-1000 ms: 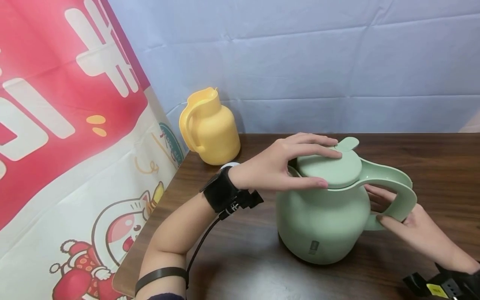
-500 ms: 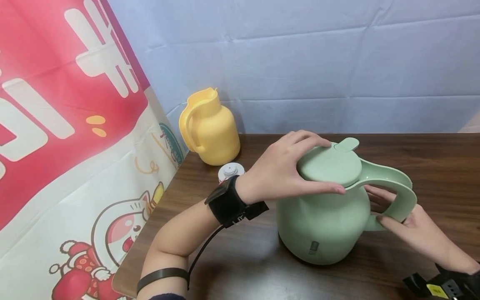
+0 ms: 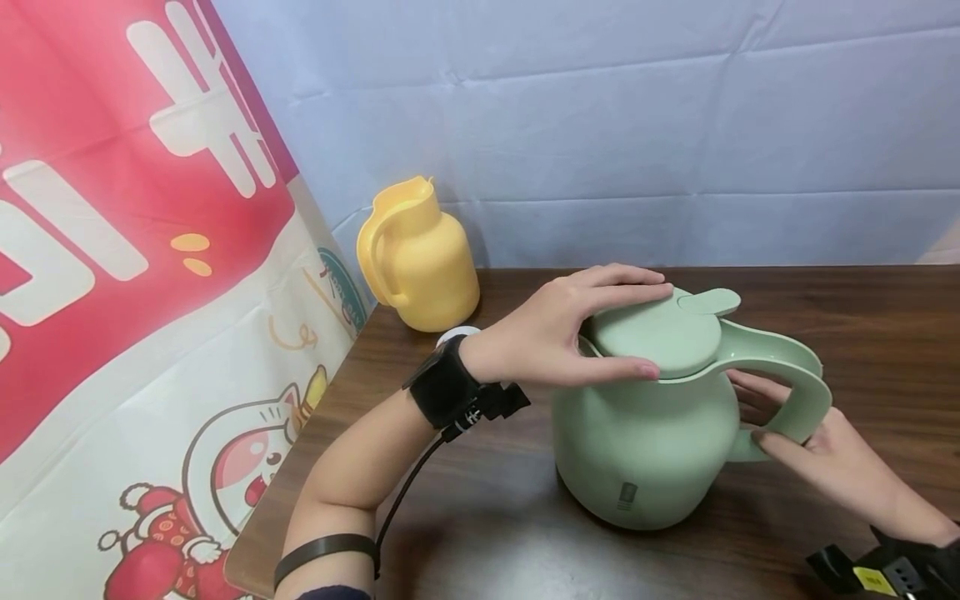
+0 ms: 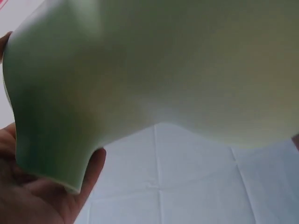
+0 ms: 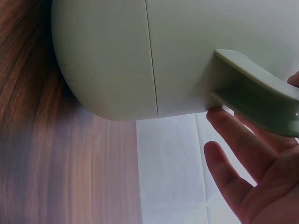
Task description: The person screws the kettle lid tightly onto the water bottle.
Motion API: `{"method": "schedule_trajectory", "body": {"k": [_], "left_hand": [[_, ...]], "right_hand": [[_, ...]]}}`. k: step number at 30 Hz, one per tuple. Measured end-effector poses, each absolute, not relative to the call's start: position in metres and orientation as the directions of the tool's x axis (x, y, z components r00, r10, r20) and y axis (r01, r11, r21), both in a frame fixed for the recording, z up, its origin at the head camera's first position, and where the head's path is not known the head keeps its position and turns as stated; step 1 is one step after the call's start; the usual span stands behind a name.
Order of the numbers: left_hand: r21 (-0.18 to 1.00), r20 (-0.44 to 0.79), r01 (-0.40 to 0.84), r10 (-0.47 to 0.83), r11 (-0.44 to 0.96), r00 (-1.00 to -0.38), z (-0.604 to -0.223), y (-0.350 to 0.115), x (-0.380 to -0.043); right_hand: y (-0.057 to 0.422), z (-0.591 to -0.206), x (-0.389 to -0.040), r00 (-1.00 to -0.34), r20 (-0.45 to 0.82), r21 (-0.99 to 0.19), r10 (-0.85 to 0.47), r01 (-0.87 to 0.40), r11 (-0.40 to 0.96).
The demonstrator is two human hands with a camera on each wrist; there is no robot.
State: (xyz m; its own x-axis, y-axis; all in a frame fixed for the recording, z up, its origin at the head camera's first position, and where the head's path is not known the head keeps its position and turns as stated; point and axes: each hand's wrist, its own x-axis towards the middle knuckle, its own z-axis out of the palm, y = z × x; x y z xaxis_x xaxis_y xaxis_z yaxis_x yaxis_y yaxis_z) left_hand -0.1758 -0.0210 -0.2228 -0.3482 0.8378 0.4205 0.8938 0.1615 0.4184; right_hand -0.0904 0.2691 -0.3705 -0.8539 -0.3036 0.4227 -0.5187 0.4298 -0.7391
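A light green thermos jug (image 3: 645,450) stands upright on the table in the head view. Its round lid (image 3: 667,333) sits on top, with the lid's tab (image 3: 712,302) pointing right and away. My left hand (image 3: 577,329) grips the lid from the left, fingers over the far side and thumb along the near edge. My right hand (image 3: 817,446) holds the lower part of the jug's handle (image 3: 806,396), thumb in front. In the right wrist view some fingers (image 5: 243,144) spread beneath the handle near the jug's body. The left wrist view is mostly filled by the jug's side (image 4: 163,60).
A yellow jug (image 3: 435,267) without a visible lid stands at the back left of the wooden table (image 3: 480,508). Behind my left wrist, a white round piece (image 3: 456,333) is partly hidden. Pale cloth (image 3: 600,125) hangs behind, a printed red-and-white sheet (image 3: 150,333) at left.
My left hand shifted its hold on the lid, thumb moving right and then back left. The lid has turned clockwise, its tab swinging right. My right hand and the green jug have stayed put.
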Motion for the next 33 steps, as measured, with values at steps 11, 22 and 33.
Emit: {"method": "schedule_trajectory", "body": {"k": [11, 22, 33], "left_hand": [[0.326, 0.486, 0.881, 0.739, 0.342, -0.467, -0.229, -0.015, -0.165], [0.440, 0.428, 0.820, 0.718, 0.366, -0.549, -0.225, -0.017, -0.161], [0.415, 0.404, 0.868, 0.801, 0.271, -0.443, -0.224, -0.019, -0.178]], "right_hand": [[0.269, -0.372, -0.092, -0.854, 0.432, -0.722, -0.290, -0.520, 0.455], [0.267, -0.368, -0.091, -0.854, 0.428, -0.722, -0.295, -0.520, 0.457], [0.267, -0.370, -0.092, -0.855, 0.429, -0.720, -0.292, -0.519, 0.460]]}}
